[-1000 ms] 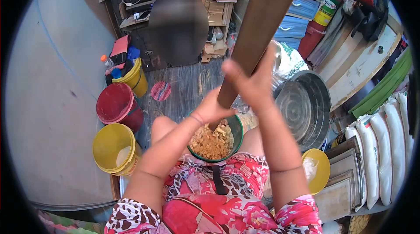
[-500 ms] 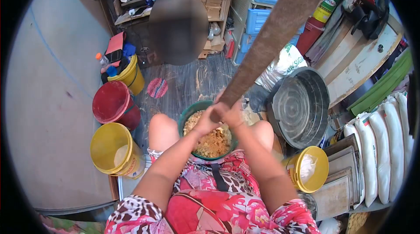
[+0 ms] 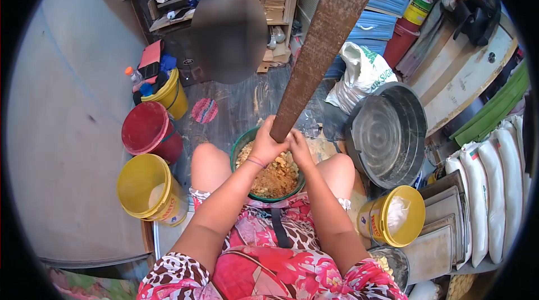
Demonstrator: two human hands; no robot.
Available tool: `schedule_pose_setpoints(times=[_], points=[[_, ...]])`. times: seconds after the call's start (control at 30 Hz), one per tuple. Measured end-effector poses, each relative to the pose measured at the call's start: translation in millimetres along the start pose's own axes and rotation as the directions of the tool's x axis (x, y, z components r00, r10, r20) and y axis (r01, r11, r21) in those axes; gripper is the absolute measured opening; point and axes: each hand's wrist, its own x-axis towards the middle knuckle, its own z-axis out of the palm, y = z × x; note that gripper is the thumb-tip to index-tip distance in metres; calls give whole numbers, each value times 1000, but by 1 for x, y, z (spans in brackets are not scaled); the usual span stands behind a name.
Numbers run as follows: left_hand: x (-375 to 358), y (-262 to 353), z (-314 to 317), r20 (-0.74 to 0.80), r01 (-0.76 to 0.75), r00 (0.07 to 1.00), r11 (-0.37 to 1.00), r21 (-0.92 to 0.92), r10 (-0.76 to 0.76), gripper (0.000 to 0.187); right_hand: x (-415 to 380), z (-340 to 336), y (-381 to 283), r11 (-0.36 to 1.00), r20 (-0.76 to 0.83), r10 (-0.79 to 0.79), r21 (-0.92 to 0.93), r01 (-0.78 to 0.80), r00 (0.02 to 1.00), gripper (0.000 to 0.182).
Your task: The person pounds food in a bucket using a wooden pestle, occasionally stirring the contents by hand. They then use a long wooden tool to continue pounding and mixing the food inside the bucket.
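Observation:
A long, flat-faced brown wooden post (image 3: 323, 42) slants up from my hands toward the top edge of the view. My left hand (image 3: 267, 142) is wrapped round its lower end from the left. My right hand (image 3: 300, 147) is closed at the right side of that same end, its fingers partly hidden. Both are over a green tub (image 3: 233, 161) held between my knees. Inside it lies a crumbly pale-yellow mixture (image 3: 279, 173) with a browner patch. The post's bottom tip is hidden by my hands.
Left stand a yellow bucket (image 3: 141, 185), a red bucket (image 3: 147, 131) and a filled yellow bucket (image 3: 178, 95). Right are a large black basin (image 3: 387, 137), a yellow pail (image 3: 410, 218), trays (image 3: 432, 249) and white sacks (image 3: 494, 188). A white sack (image 3: 359, 78) and blue drawers (image 3: 373, 25) stand beyond.
The post's upper part has swung left, so it stands steeper. My hands stay over the tub, and my left hand now shows more clearly round the lower end.

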Motion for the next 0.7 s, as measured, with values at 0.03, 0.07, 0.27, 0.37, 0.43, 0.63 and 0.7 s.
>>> schedule_pose_setpoints(times=[0.03,0.07,0.27,0.37,0.43,0.63,0.7], points=[[-1,-1,-2,30,44,999,999,5,-45,61,2,-5,39,962,-68,119,-238,-132,991,62],[-3,2,-4,26,55,998,998,14,-56,62,-9,-3,47,832,-53,237,-505,-231,970,56],[-12,-9,-6,26,73,997,995,62,-75,59,-43,18,65,409,-97,435,-864,-293,895,44],[-9,12,-12,86,87,992,996,31,-89,62,-39,17,67,369,-23,467,-903,-219,884,34],[-8,9,-11,88,96,991,995,32,-98,62,-36,15,74,348,3,490,-918,-192,872,32],[-7,11,-12,78,102,991,993,59,-107,62,-40,12,57,498,-53,427,-820,-283,903,33],[-5,10,-13,78,108,991,992,62,-113,62,-34,2,56,768,-67,313,-569,-294,947,32]])
